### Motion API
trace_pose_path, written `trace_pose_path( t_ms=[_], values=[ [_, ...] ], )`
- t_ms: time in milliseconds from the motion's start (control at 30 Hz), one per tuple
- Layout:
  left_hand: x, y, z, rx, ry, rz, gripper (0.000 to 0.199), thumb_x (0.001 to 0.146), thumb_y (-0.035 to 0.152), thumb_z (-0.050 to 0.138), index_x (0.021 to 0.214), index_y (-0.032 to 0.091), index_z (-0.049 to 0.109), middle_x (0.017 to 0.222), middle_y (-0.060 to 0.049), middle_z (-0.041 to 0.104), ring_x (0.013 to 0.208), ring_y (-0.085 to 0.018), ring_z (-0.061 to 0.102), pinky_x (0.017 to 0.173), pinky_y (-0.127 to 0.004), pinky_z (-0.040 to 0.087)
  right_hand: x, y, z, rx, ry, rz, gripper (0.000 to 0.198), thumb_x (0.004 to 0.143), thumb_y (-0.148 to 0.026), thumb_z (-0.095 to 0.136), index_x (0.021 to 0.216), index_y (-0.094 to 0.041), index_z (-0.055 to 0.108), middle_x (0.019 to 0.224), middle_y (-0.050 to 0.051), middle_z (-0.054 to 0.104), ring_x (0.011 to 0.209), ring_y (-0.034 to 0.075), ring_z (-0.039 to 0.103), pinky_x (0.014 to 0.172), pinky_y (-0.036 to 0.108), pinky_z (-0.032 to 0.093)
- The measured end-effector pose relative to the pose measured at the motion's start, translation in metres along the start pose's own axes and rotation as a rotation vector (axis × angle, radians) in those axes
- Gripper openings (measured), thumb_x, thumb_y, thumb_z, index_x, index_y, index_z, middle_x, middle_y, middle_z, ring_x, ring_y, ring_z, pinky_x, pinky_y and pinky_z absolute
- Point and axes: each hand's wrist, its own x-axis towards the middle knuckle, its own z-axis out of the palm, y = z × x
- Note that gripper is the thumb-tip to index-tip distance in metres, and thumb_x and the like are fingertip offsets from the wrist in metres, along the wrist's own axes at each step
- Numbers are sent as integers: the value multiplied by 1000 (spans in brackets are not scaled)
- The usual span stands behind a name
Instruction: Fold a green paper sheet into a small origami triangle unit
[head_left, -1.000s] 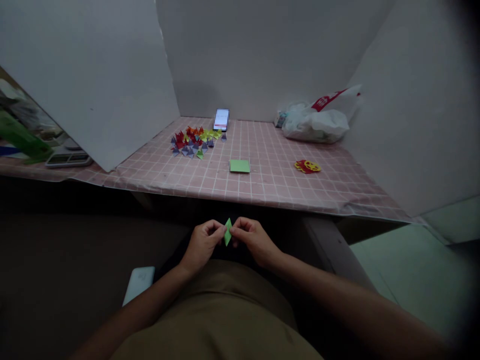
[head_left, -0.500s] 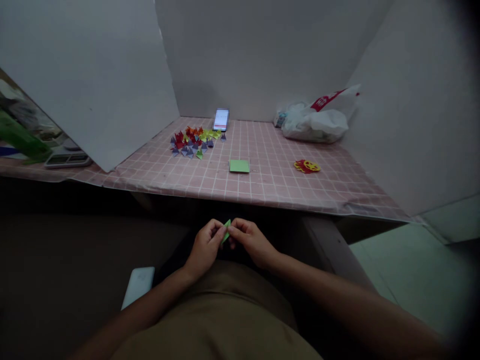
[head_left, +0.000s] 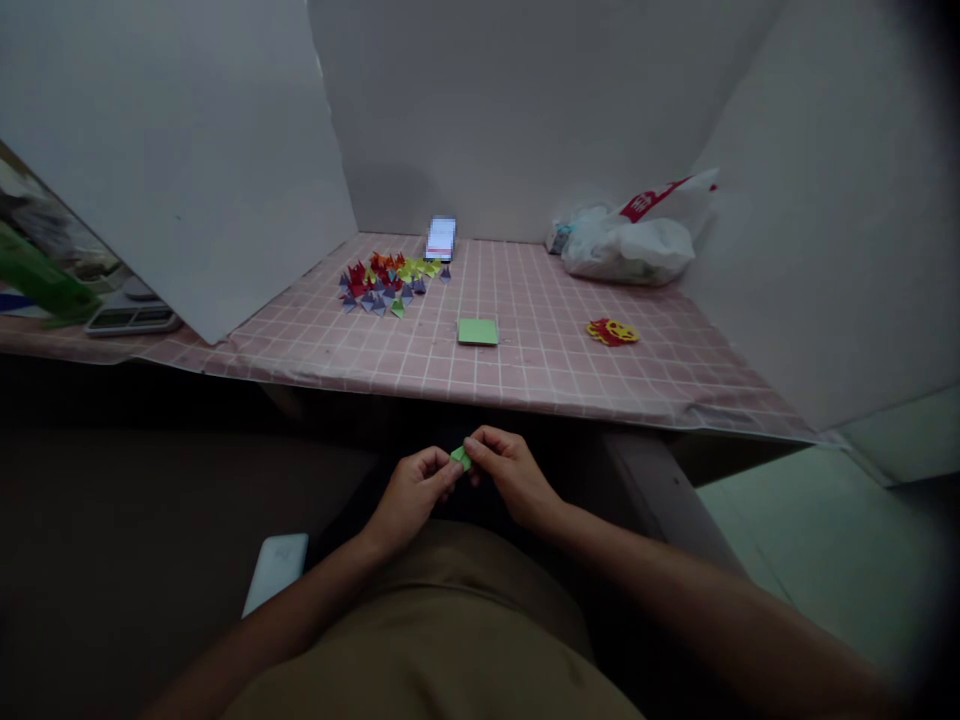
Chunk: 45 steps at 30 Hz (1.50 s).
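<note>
A small folded piece of green paper is pinched between my two hands, above my lap and in front of the table edge. My left hand grips its left side between thumb and fingers. On the other side, my right hand holds it with thumb and fingertips; the fingers partly hide it. A stack of square green paper lies on the table ahead. To its left is a cluster of small folded paper pieces in red, orange, yellow, purple and green.
A lit phone leans at the back of the pink checked table. Right of it sits a white plastic bag. Red and yellow flat pieces lie at right. Pale panels enclose the table; a white slab-like object is beside me.
The green paper has turned from a slanted, upright pose to a flatter one, showing a wider face. My right hand has risen slightly; my left has dropped a little.
</note>
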Motion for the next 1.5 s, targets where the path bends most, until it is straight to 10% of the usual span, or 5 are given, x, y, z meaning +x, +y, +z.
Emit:
trace_pose_path(
  t_ms=[1033, 1500],
  values=[
    [-4, -7, 10, 72, 109, 96, 32, 90, 45, 51, 75, 18, 57, 61, 4, 46, 55, -11, 39, 53, -24, 32, -5, 1, 7, -287, 108, -139, 28, 88, -33, 54, 64, -20, 56, 56, -2, 50, 55, 13, 47, 54, 26, 35],
    [-4, -5, 6, 9, 54, 117, 31, 86, 42, 57, 70, 16, 57, 56, 5, 47, 51, -9, 39, 50, -21, 32, 0, -4, 4, 48, -57, 52, 30, 78, -42, 66, 66, -16, 56, 54, -3, 54, 47, 9, 46, 47, 22, 35]
  ],
)
